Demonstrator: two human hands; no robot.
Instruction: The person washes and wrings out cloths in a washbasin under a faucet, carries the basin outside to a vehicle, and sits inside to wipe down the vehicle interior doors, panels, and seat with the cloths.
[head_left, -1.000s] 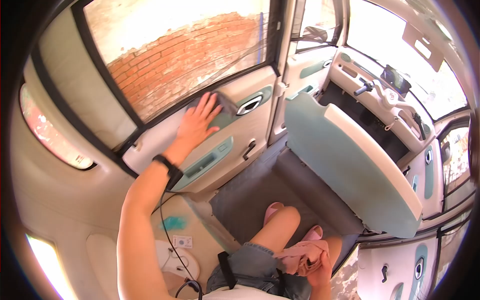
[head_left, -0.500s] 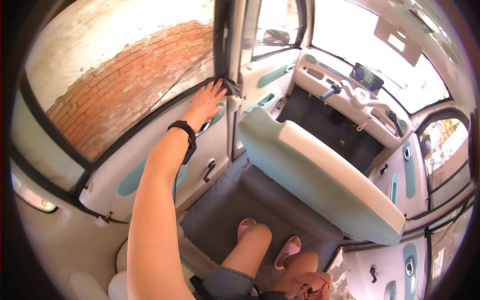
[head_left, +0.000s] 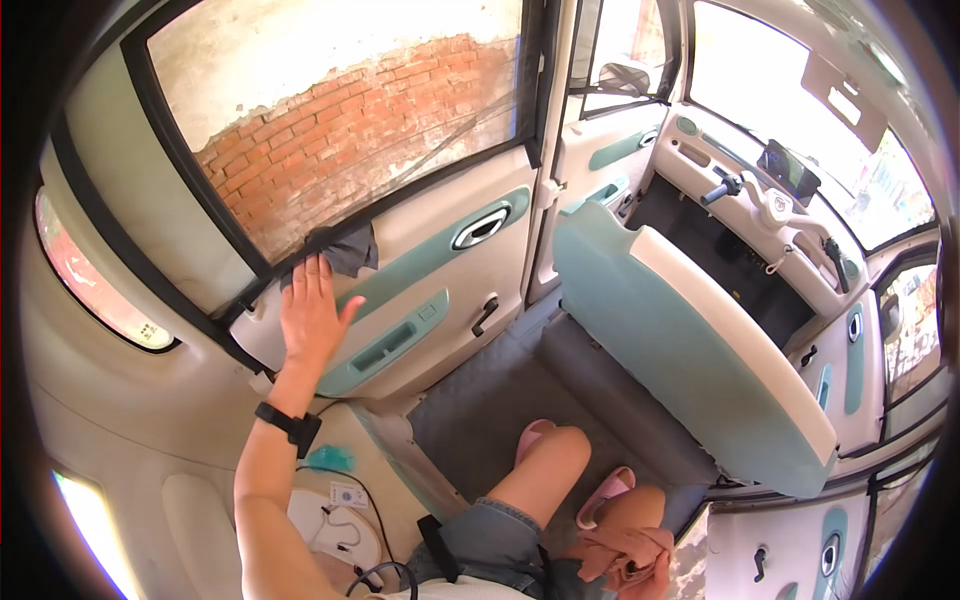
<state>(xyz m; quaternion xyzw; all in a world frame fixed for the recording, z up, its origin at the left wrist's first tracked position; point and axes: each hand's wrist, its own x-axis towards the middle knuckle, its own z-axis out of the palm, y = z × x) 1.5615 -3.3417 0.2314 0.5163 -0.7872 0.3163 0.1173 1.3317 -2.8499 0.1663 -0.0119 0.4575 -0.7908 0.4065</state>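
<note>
My left hand (head_left: 312, 312) lies flat against the top of the door panel, fingers stretched and thumb apart. Beneath its fingertips, a dark grey cloth (head_left: 350, 250) is pressed on the sill at the lower rear corner of the door window (head_left: 400, 110). Part of the cloth sticks out in front of the fingers. The door (head_left: 440, 240) carries a chrome inner handle (head_left: 481, 229), a black window crank (head_left: 486, 315) and a teal armrest pull (head_left: 385, 346). I cannot see my right hand. A brownish-pink cloth (head_left: 625, 560) rests over my right leg.
A teal and cream front seat back (head_left: 690, 340) stands ahead. Beyond it are handlebars (head_left: 778, 207) and a dark screen (head_left: 790, 170). On the seat beside me lie a white round item (head_left: 335, 530), cables and a teal crumpled item (head_left: 333, 458). Dark matting (head_left: 470, 400) covers the floor.
My left hand has slid rearward along the window sill, from the front end to the rear corner, with the dark grey cloth moving along. The view has shifted left.
</note>
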